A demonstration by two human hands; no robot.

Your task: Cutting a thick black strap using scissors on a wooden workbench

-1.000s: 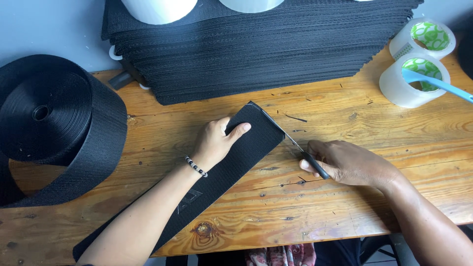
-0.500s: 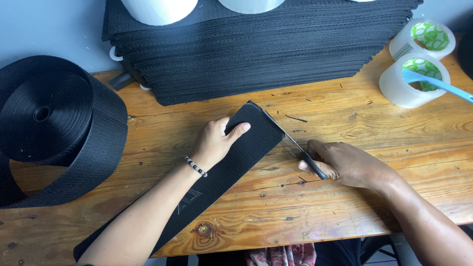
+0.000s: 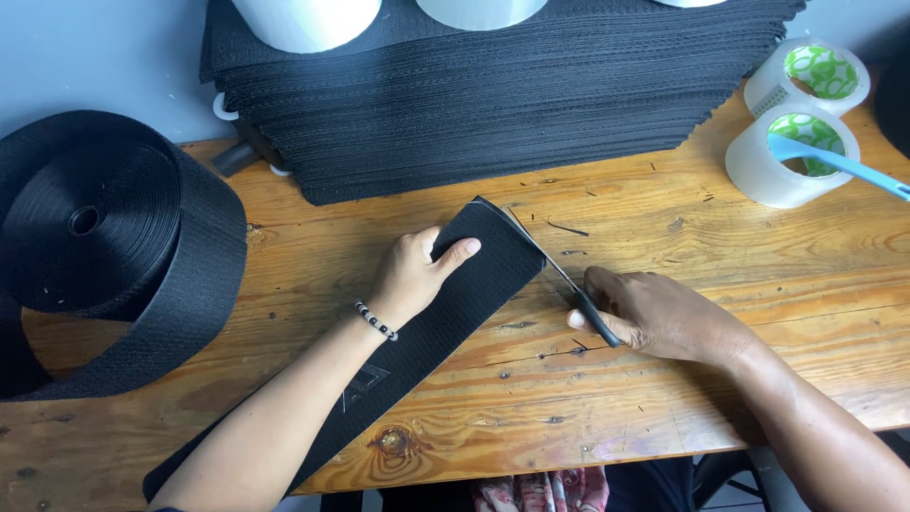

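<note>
While our left hand [image 3: 414, 272] presses flat on the black strap [image 3: 445, 308], which runs from lower left to centre, our right hand [image 3: 654, 318] grips the blade [image 3: 559, 275] at its end; two clear tape rolls [image 3: 791, 156] with green cores sit upper right on the tabletop [image 3: 664, 398].

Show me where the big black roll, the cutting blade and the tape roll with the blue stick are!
big black roll [image 3: 90, 223], head view, on its wound flat face.
cutting blade [image 3: 555, 268], head view, on the thin metal part beside the strap's end.
tape roll [image 3: 758, 171], head view, on its clear outer wall.

Webbing strip [image 3: 445, 303] between webbing roll [image 3: 104, 246] and tape rolls [image 3: 791, 156].
</note>
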